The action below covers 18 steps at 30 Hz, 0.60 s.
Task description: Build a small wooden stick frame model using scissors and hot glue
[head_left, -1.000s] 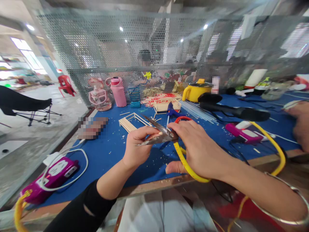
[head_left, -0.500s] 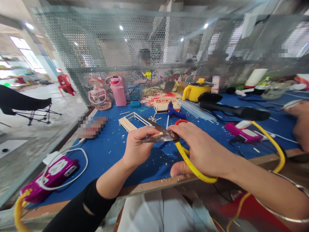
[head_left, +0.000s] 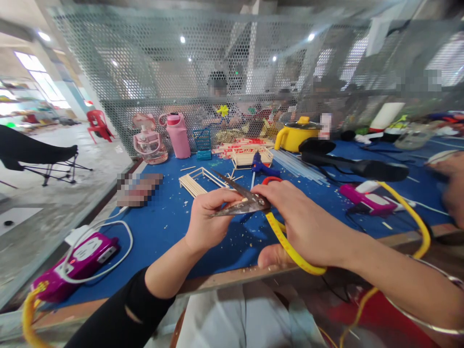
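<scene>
My right hand (head_left: 308,222) grips a pair of scissors (head_left: 250,205), whose worn metal blades stand apart and point left. One handle loop is wrapped in yellow; a bit of red shows on the other. Between the blades, my left hand (head_left: 208,220) is closed in a pinch on a thin wooden stick (head_left: 244,199), with only a short pale end showing. Just beyond the hands lies a small frame of wooden sticks (head_left: 195,183). A blue glue gun (head_left: 264,166) rests farther back, beside another stick-built tray (head_left: 250,158).
Clear glue sticks (head_left: 299,166), a yellow pot (head_left: 295,137) and a pink bottle (head_left: 178,137) stand or lie at the back, before a perforated metal screen (head_left: 155,72). Purple power strips (head_left: 78,266) with cords flank the hands. Another person's blurred hand (head_left: 451,169) is at right.
Both hands and the scissors have barely moved, shifting very slightly right. The blades remain apart around the stick. The other person's hand at the right edge has shifted a little.
</scene>
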{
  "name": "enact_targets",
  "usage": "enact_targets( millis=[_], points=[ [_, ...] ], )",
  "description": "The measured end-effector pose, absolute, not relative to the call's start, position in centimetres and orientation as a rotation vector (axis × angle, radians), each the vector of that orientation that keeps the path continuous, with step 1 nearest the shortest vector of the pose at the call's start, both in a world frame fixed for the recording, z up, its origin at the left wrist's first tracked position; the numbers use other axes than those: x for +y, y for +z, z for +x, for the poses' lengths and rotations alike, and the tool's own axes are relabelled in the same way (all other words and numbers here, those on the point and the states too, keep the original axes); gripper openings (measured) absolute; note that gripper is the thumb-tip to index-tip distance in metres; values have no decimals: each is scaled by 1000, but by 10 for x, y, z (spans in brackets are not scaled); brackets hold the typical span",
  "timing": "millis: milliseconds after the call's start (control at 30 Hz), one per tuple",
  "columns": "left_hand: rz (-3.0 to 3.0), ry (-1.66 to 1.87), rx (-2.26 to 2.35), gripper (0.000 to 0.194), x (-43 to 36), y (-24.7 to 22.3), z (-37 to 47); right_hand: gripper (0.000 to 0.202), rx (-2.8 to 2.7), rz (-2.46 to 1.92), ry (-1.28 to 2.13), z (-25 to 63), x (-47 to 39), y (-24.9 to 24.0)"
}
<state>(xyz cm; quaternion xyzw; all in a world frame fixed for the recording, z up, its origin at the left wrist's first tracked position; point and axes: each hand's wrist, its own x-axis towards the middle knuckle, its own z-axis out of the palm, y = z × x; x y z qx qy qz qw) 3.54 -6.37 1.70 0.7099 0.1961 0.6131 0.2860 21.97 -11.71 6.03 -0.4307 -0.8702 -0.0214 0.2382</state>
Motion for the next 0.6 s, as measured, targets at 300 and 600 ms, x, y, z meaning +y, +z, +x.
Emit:
enact_targets(
  millis=[300,600],
  points=[
    [1847,1632,543,9,-64,15,36,101,-2415,-1265,-323,221,-115,62],
    [1841,1600,580,9,-63,13,35,86,-2393,-1311,-258,219,-114,62]
  ],
)
